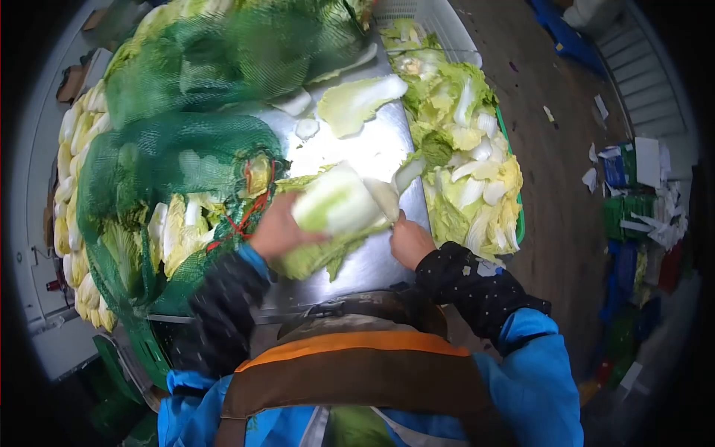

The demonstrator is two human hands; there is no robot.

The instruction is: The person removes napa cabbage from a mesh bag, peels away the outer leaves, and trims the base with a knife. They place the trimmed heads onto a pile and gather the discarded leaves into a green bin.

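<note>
Cabbage (339, 200) was held over metal table (377, 270), btwn L & R hands. Its leafy end was gripped by L hand (283, 229), fingers blurred, thumb along near side. R hand (412, 242) was clenched just by stem end; whether anything was held in it couldn't be told. Loose leaf (361, 104) was seen beyond, leaf pile (469, 149) to R.

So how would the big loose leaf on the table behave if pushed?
The big loose leaf would probably slide, as the table looks smooth and shiny. Its thin green part seems floppy; the white end may be stiffer.
</note>
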